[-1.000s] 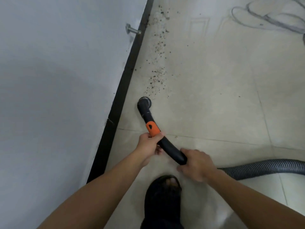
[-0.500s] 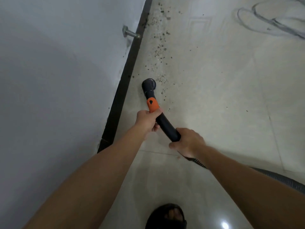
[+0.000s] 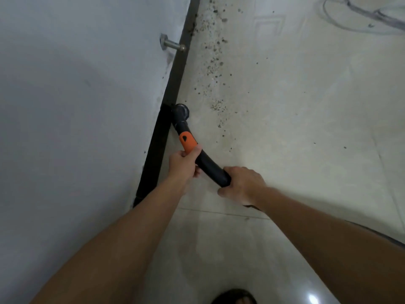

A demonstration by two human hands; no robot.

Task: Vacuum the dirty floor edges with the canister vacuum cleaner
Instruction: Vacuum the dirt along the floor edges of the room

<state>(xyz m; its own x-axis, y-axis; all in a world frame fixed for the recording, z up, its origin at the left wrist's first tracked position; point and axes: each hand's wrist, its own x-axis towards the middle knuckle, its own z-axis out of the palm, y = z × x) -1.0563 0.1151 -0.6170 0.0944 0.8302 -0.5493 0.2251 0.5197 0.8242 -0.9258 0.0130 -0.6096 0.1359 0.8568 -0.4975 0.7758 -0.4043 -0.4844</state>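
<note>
A person looks down at their own two bare arms reaching forward over a pale tiled floor. Both hands grip a curved black vacuum wand. The left hand is wrapped around it just behind an orange collar, thumb resting on the collar's rear edge. The right hand is curled around the wand's rear end, nearer the body; the hose beyond it is mostly hidden by the right forearm.

The wand's long axis runs from lower right, at the right hand, up and to the left toward the wall. Its round nozzle sits at the far end, ahead of the left hand, touching or nearly touching the dark baseboard where white wall meets floor.

A trail of dark crumbs and grit lies ahead and slightly right of the nozzle, running away from the person roughly parallel to the baseboard and thickest at the top of the view. A metal door stop juts from the wall beside that stretch. The left hand is the nearer one to the dirt, so steering the nozzle forward along the edge would likely fall to it.

A dark shoe tip shows at the bottom edge.
</note>
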